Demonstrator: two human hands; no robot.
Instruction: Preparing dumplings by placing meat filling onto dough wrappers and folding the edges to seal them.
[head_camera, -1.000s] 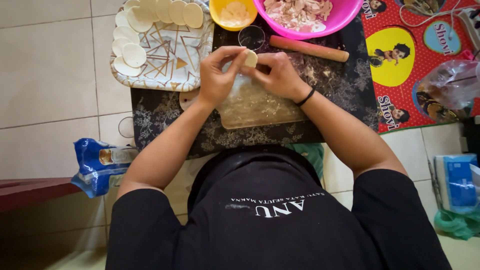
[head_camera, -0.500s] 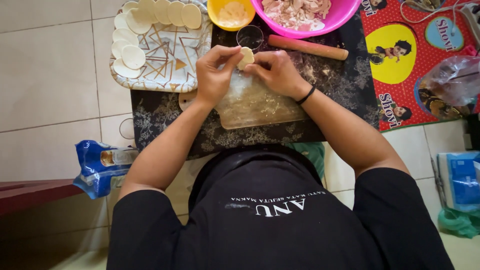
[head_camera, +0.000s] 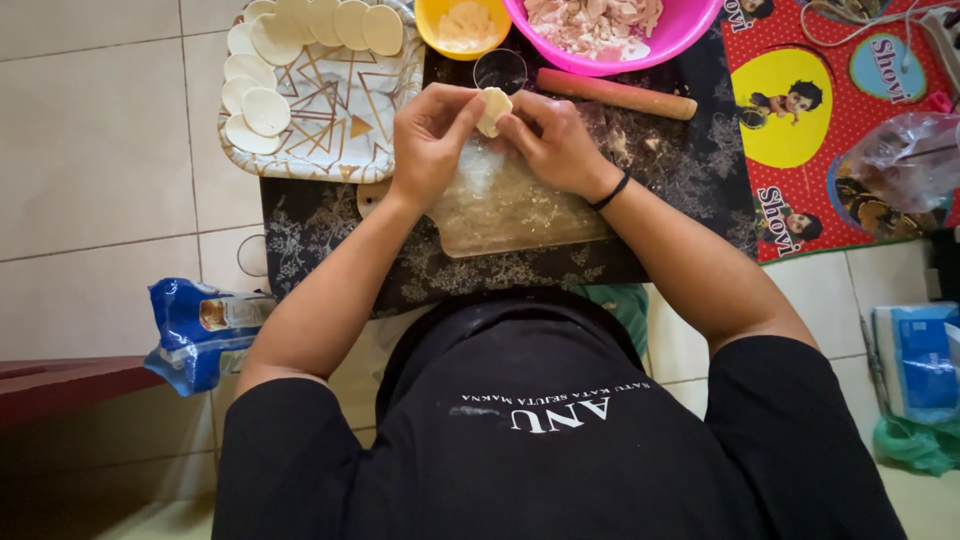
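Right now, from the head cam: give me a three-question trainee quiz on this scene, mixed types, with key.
1. True or false: both hands pinch one dough piece.
2. Where do the flat dough rounds lie? A) patterned tray B) pink bowl C) floor tiles
3. Fill in: the rolling pin lies just in front of the ____ bowl.

Key: 1 true: left hand and right hand both grip it. 2 A, the tray. 3 pink.

your left hand (head_camera: 430, 140) and right hand (head_camera: 555, 140) pinch small dough piece (head_camera: 492, 108) together above floured cutting board (head_camera: 520, 215). patterned tray (head_camera: 335, 110) with dough rounds (head_camera: 265, 110) left of your hands; pink bowl (head_camera: 610, 30), rolling pin (head_camera: 615, 94) beyond them.
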